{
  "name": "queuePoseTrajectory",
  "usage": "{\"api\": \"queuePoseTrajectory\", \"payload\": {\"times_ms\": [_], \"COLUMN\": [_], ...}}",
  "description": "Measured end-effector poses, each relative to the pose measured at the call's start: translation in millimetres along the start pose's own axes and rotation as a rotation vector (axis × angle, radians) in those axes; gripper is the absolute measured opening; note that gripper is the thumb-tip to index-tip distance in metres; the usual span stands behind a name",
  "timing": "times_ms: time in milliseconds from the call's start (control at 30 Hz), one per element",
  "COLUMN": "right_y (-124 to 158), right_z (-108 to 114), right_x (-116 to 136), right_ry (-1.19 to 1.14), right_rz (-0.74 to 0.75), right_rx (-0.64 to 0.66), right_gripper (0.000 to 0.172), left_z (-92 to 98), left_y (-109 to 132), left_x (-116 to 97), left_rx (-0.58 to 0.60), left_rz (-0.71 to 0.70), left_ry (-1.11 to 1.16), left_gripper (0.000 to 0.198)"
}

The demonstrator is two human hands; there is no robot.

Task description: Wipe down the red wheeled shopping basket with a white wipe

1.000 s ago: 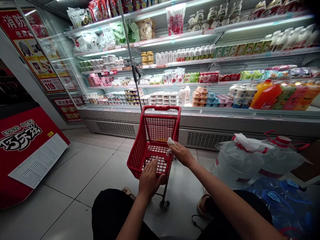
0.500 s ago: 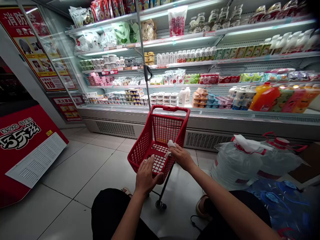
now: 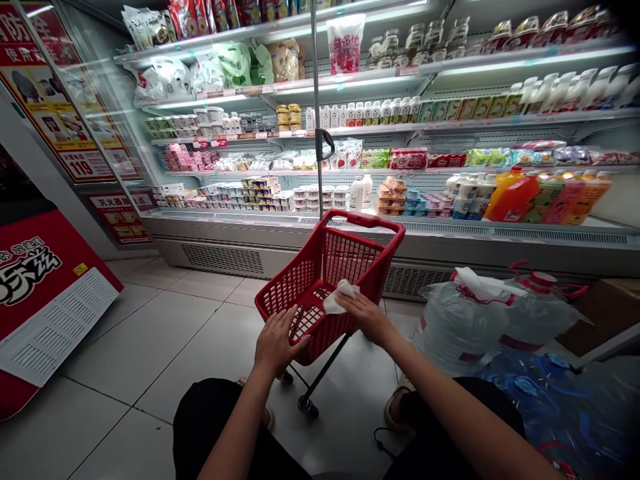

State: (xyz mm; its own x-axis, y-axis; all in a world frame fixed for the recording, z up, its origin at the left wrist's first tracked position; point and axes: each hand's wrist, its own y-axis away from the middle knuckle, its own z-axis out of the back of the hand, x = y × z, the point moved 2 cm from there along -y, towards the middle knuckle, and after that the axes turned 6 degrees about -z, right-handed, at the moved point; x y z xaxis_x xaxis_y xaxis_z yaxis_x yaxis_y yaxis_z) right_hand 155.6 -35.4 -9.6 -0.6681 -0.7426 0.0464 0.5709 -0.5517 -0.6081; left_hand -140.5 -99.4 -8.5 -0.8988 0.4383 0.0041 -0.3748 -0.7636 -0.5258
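Note:
A small red shopping cart [image 3: 305, 280] on wheels stands tilted on the tiled floor in front of me. My left hand [image 3: 274, 341] grips the near rim of its basket, fingers curled over the edge. My right hand [image 3: 364, 313] presses a crumpled white cloth [image 3: 338, 296] against the basket's right side wall. A long metal pole with a black handle [image 3: 324, 143] rises from the cart. My knees in dark trousers show at the bottom.
An open refrigerated shelf [image 3: 380, 227] full of dairy packs and bottles runs along the back. Large water jugs [image 3: 465, 320] with another white cloth on top lie at my right. A red cabinet [image 3: 45, 293] leans at the left. Pale floor tiles [image 3: 150, 347] lie between.
The cart has turned and tilted to the right, its pole swinging rightward. My left hand slid left along the near rim. My right hand moved the cloth down along the side wall.

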Motion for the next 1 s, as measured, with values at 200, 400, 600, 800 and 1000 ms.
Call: {"api": "queuePoseTrajectory", "payload": {"times_ms": [200, 400, 600, 800, 1000], "right_y": [6.5, 1.2, 2.1, 6.7, -9.8], "right_z": [2.8, -19.8, 4.5, 16.8, -24.7], "right_x": [-8.7, 62.0, 17.4, -24.0, 62.4], "right_ry": [0.062, 0.021, 0.024, 0.098, 0.061], "right_rz": [-0.111, -0.068, -0.004, -0.25, -0.134], "right_rx": [-0.036, -0.016, 0.012, -0.096, -0.057], "right_gripper": [0.074, 0.078, 0.077, 0.065, 0.068], "left_z": [-6.4, -24.3, -7.1, -3.3, -5.1], "left_y": [-2.5, -11.0, -3.1, -5.0, -7.4], "left_x": [-12.2, -64.0, -55.1, -49.8, -57.4], "left_rx": [0.014, -0.092, -0.069, -0.108, -0.137], "left_rz": [0.005, 0.081, 0.059, 0.081, 0.088], "left_ry": [-0.033, -0.014, -0.058, -0.045, -0.027], "left_gripper": [0.058, 0.07, 0.073, 0.062, 0.055]}}
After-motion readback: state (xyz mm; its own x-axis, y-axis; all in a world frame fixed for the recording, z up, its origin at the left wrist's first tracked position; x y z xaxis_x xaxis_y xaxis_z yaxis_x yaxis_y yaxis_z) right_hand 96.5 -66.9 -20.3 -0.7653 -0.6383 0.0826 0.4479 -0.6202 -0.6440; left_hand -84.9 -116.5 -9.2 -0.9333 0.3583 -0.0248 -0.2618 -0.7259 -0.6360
